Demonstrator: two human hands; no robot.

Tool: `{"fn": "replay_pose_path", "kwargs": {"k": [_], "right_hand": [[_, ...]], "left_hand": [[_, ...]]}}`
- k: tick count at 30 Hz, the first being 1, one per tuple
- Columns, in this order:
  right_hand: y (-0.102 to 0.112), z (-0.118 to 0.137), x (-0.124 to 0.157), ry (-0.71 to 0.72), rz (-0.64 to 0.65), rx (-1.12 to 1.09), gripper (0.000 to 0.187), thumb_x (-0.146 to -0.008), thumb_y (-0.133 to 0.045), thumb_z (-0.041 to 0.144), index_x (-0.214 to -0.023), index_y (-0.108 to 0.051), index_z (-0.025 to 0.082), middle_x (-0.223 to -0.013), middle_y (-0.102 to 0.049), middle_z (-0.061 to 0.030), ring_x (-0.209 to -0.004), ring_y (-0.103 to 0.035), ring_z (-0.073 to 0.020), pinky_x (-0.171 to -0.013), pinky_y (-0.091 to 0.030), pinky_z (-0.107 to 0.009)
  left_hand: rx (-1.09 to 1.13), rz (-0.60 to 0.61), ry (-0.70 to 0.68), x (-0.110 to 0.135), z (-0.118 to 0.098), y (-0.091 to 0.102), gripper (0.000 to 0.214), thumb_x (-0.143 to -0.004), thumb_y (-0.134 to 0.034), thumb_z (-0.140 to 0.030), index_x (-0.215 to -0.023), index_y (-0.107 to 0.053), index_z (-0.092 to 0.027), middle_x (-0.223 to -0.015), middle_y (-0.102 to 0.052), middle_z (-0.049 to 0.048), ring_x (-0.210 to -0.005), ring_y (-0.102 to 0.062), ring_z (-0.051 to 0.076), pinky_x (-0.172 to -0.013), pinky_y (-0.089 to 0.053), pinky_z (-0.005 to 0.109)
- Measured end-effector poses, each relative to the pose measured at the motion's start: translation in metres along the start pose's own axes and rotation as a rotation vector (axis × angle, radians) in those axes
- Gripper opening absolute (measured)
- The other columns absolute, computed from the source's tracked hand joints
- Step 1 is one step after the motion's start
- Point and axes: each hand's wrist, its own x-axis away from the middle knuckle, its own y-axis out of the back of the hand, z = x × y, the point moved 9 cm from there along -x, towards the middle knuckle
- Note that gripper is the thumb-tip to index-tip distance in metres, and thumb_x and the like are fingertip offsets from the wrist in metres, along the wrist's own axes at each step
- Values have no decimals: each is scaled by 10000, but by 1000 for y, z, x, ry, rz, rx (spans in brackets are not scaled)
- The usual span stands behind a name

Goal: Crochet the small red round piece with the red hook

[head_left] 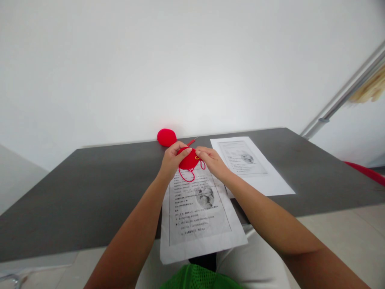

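Note:
Between my hands is a small round piece of red crochet work (188, 159), with loose red yarn looping below it. My left hand (175, 156) grips its left side, thumb on top. At its right edge my right hand (209, 157) pinches the work beside a small yellow stitch marker (197, 157). Behind my hands a red-handled crochet hook (191, 142) lies on the table. A ball of red yarn (167, 137) sits near the wall, just beyond my left hand.
Under my hands lies a creased printed sheet (204, 228), overhanging the front edge of the dark grey table (99, 192). Another printed sheet (255, 186) lies to the right. A white wall (192, 72) stands behind the table, and a metal pole (339, 104) slants at the right.

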Motion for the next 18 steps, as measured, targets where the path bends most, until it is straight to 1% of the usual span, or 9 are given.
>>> {"fn": "replay_pose_path", "kwargs": {"k": [7,12,18], "right_hand": [[0,-3,-1,-25,-7,5,226,-835,-426,284,-669,-528,168,-673,-503,5,-665,-461,-128,-655,-339,-264],[0,-1,0,-14,-6,-3,266,-847,-420,314,-624,-476,180,-637,-455,19,-626,-427,-120,-626,-325,-258],[0,-2,0,-9,2,11,255,-845,-425,303,-641,-506,173,-646,-472,14,-635,-431,-122,-624,-323,-258]], "left_hand": [[-15,3,5,-1,2,0,229,-697,-713,-357,-706,-584,-168,-624,-568,-39,-546,-482,83,-539,-369,202],[-37,-8,-3,-1,1,0,223,-687,-714,-350,-703,-586,-168,-628,-565,-36,-555,-481,88,-548,-371,209],[-65,4,-21,1,-3,-1,204,-699,-705,-337,-699,-591,-168,-635,-561,-34,-570,-478,90,-563,-371,213]]}}
